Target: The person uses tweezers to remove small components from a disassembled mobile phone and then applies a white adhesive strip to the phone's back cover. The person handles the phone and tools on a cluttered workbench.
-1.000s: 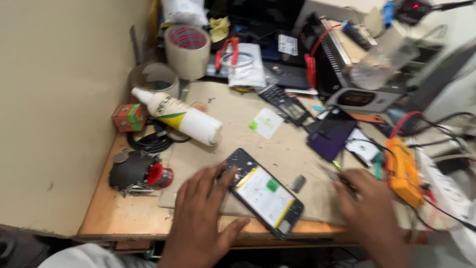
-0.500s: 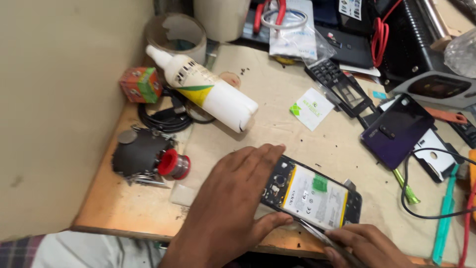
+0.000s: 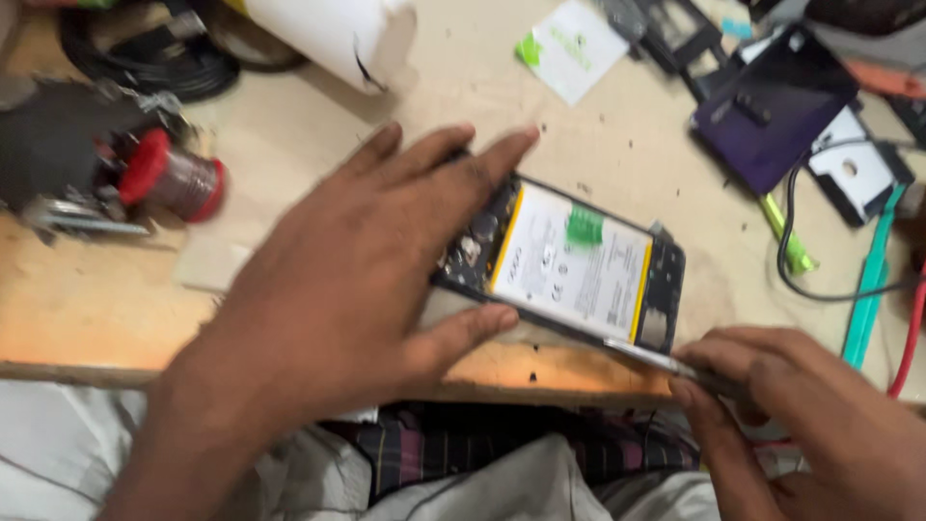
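at table (image 3: 116, 318) front edge, lying with long axis running ten to four o'clock: opened phone (image 3: 569, 260). pressing down on its ten o'clock end, fingers spread wide: left hand (image 3: 338, 299), the nearer. pinching a thin metal tool (image 3: 646, 357) at its four o'clock corner: right hand (image 3: 810, 415).

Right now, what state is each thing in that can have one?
Phone: back cover off, battery exposed, lying flat at the table's front edge.
Left hand: spread flat, pressing down on the phone's left end.
Right hand: pinching a thin metal tool.
Metal tool: tip at the phone's lower edge.
Purple back cover: detached, lying apart.
White bottle: on its side.
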